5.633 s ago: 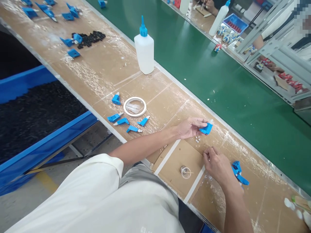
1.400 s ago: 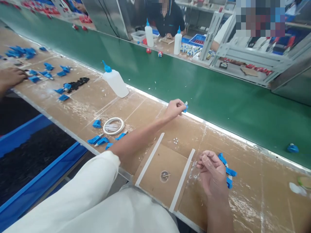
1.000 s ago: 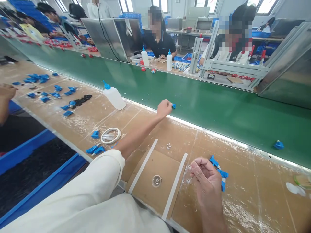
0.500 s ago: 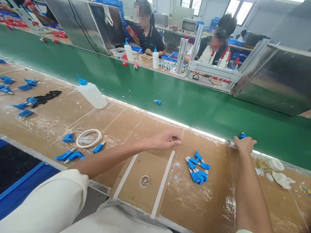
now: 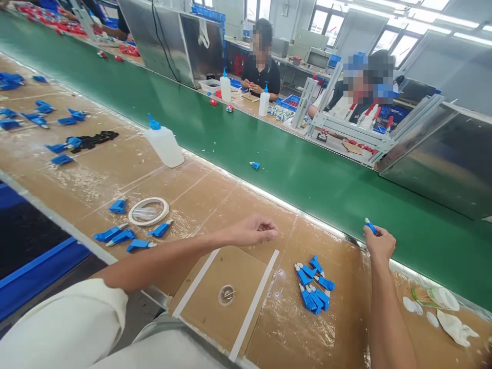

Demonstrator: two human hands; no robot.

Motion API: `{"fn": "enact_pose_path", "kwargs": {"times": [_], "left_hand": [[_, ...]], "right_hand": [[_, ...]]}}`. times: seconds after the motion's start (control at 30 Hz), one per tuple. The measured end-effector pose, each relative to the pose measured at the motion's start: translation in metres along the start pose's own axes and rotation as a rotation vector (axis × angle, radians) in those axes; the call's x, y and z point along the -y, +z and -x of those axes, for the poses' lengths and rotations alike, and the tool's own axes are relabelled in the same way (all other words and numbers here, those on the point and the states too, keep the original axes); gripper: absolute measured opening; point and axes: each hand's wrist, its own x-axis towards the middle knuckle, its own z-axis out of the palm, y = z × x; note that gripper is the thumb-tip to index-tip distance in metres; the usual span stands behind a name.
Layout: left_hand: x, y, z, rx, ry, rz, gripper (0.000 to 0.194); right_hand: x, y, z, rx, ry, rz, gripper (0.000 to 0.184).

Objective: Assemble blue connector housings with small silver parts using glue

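Observation:
Over the near edge of the green belt, my right hand (image 5: 380,243) pinches a small blue plastic part (image 5: 370,225) with a whitish tip pointing up. My left hand (image 5: 258,229) hovers above the brown tabletop, its fingers loosely curled and no object showing in them. Between and below the hands lies a pile of similar blue parts with white ends (image 5: 314,292). A single blue part (image 5: 254,165) rests on the belt farther off. Close under my left forearm are a taped cardboard sheet (image 5: 203,307) and a small round clear dish (image 5: 226,295) holding a thin stick.
A white bottle with a blue nozzle (image 5: 165,146) stands by the green belt (image 5: 307,189). A tape roll (image 5: 148,211) lies among more blue parts at left. At right are a tipped clear cup (image 5: 444,298) and a crumpled white cloth (image 5: 456,328). Co-workers sit across the belt.
My right hand has lifted from the belt with the blue part, now showing between thumb and fingers. My left hand stays curled in about the same place. The view has tilted upward.

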Motion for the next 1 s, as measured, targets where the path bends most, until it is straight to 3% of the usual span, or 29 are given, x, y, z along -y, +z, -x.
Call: {"fn": "enact_pose_path", "kwargs": {"times": [0.1, 0.23, 0.33, 0.57, 0.73, 0.83, 0.9, 1.0], "left_hand": [[0.006, 0.013, -0.008, 0.045, 0.030, 0.175, 0.044], [0.010, 0.028, -0.014, 0.063, 0.063, 0.467, 0.066], [0.014, 0.030, -0.011, 0.071, 0.071, 0.579, 0.066], [0.031, 0.025, 0.010, -0.025, -0.024, 0.679, 0.063], [0.036, 0.027, 0.022, -0.106, 0.024, 0.719, 0.057], [0.038, 0.022, 0.024, -0.154, 0.020, 0.705, 0.045], [0.043, 0.016, 0.021, -0.178, -0.014, 0.742, 0.041], [0.052, 0.006, 0.016, -0.179, -0.057, 0.859, 0.037]], "right_hand": [[0.037, 0.014, 0.056, 0.063, -0.072, -0.166, 0.051], [0.097, 0.020, 0.152, 0.191, -0.323, -0.495, 0.027], [0.127, 0.019, 0.196, 0.204, -0.392, -0.536, 0.022], [0.132, 0.032, 0.216, 0.169, -0.506, -0.380, 0.019], [0.131, 0.047, 0.232, 0.152, -0.494, -0.346, 0.044], [0.132, 0.043, 0.240, 0.286, -0.484, -0.407, 0.065], [0.130, 0.036, 0.243, 0.400, -0.395, -0.459, 0.074], [0.122, 0.025, 0.252, 0.632, -0.235, -0.452, 0.050]]}}
